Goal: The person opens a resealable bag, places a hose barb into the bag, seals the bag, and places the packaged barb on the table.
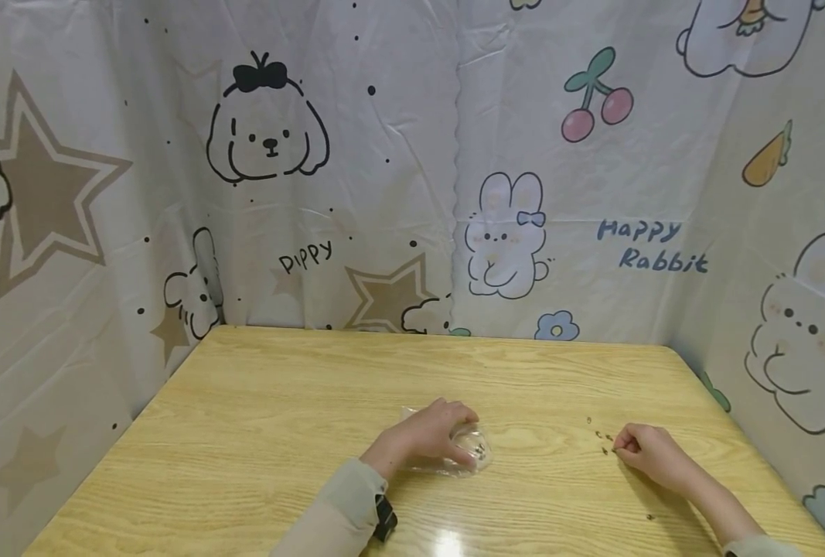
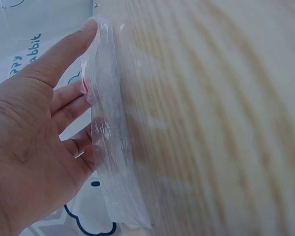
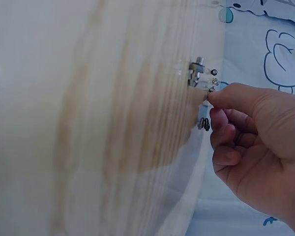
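Observation:
A clear plastic zip bag [image 1: 447, 466] lies on the table, with a few small dark pieces [image 1: 480, 450] at its right end. My left hand [image 1: 429, 433] holds that bag, thumb and fingers curved around its right part. In the left wrist view, the thumb touches one edge of the bag [image 2: 110, 132], and a red strip shows near the fingers. To the right, my right hand [image 1: 652, 456] pinches a tiny metal piece [image 3: 211, 90] between thumb and forefinger, low over the wood. Several small metal pieces [image 1: 598, 435] are scattered just left of its fingertips.
Another small piece [image 1: 650, 517] lies nearer the front, below my right hand. The wood-grain table [image 1: 301, 387] is bounded at the back and sides by printed cloth [image 1: 398, 155]. A dark wrist strap [image 1: 384, 518] is on the left arm.

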Tool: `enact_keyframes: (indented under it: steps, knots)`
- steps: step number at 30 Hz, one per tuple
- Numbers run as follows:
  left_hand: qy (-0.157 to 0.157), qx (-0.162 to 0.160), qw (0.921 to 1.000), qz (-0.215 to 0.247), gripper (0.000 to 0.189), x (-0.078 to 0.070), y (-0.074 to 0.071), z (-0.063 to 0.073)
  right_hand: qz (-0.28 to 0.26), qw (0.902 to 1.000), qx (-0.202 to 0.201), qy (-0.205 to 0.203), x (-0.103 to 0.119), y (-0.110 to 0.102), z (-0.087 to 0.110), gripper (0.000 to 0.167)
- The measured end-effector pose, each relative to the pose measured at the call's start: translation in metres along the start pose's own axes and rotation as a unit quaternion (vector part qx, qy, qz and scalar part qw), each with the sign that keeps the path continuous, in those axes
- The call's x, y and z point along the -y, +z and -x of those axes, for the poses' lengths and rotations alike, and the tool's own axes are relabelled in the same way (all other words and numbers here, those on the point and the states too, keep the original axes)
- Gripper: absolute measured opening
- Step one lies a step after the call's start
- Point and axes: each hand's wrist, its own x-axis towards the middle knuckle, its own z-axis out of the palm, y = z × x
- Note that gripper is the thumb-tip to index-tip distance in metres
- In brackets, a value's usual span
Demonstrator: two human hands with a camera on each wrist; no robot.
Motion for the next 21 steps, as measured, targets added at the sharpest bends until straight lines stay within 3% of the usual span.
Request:
enact_keyframes:
  steps: [21]
  knots:
    - [-0.003, 0.0, 1.0, -0.004, 0.069, 0.0004, 0.0011, -0.0007, -0.006, 0.9996, 0.018, -0.022, 0.0011, 0.001, 0.0039, 0.01]
